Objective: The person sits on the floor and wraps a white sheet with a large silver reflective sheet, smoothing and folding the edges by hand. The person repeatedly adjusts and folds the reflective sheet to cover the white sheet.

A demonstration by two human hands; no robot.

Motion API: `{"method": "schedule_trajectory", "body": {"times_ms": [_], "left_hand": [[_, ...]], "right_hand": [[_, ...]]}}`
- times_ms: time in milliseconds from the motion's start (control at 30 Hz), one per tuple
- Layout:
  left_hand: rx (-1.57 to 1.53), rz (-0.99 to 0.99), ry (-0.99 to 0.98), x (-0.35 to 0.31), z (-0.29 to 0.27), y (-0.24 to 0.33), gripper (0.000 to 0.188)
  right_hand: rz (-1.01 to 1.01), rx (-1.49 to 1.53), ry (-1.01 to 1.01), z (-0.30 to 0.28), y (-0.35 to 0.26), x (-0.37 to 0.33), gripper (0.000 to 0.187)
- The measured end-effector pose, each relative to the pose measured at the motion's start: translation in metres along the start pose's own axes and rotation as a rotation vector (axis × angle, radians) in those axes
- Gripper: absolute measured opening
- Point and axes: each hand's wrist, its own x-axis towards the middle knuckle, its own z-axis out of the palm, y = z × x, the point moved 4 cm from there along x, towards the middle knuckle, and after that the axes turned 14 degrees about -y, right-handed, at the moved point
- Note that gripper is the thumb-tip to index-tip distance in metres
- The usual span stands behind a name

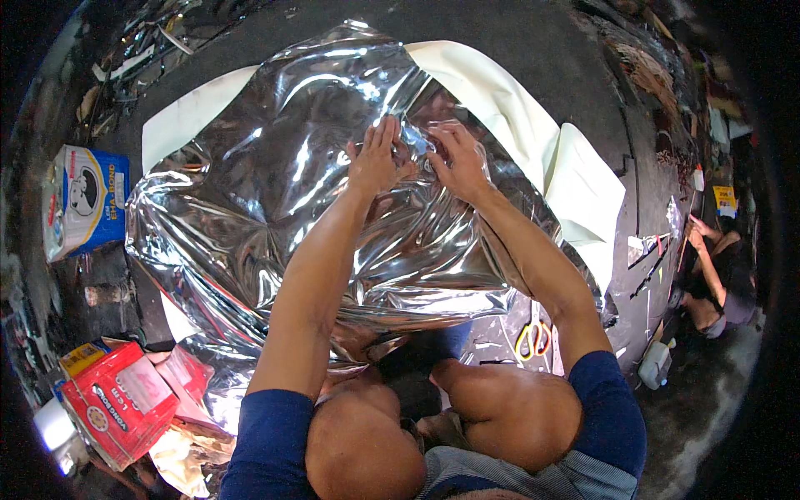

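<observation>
A large, crinkled silver foil sheet (292,192) covers most of the ground in front of my knees. My left hand (375,162) lies flat on it, fingers stretched out and pointing away from me. Just to its right, my right hand (460,167) rests on the same sheet with the fingers apart and slightly bent. Neither hand grips anything. Beneath the foil, a white sheet (583,192) sticks out along the far and right sides. Scissors (533,340) with yellow-edged handles lie near my right knee, by the foil's near edge.
On the left stands a blue and white tin (96,200). Nearer to me is a crumpled red carton (121,404). Another person (717,275) sits at the far right, hands together. A pale plastic bottle (656,364) lies on the dark floor (667,433) there.
</observation>
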Motion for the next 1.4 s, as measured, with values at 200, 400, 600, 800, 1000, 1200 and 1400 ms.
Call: {"method": "schedule_trajectory", "body": {"times_ms": [200,400,600,800,1000,1200,1400], "left_hand": [[0.000,-0.022,-0.006,0.003,0.003,0.001,0.118],[0.012,-0.023,-0.026,0.008,0.013,-0.009,0.121],[0.013,0.007,-0.026,0.017,0.021,-0.018,0.125],[0.058,-0.001,-0.039,0.017,0.021,-0.013,0.123],[0.058,-0.007,-0.030,0.008,0.013,-0.009,0.118],[0.046,-0.026,-0.040,-0.003,0.002,0.000,0.115],[0.115,-0.060,-0.040,-0.003,0.004,0.001,0.110]], "right_hand": [[0.003,-0.096,-0.083,0.025,0.002,0.010,0.050],[-0.089,-0.016,-0.011,0.031,0.014,0.010,0.036],[0.136,0.332,-0.021,0.033,0.023,0.017,0.037],[0.172,0.396,-0.076,0.049,0.038,0.014,0.042],[0.276,0.411,-0.054,0.044,0.030,0.027,0.034],[0.233,0.325,-0.070,0.052,0.033,0.026,0.031],[0.002,0.084,0.096,0.047,0.017,0.006,0.033]]}}
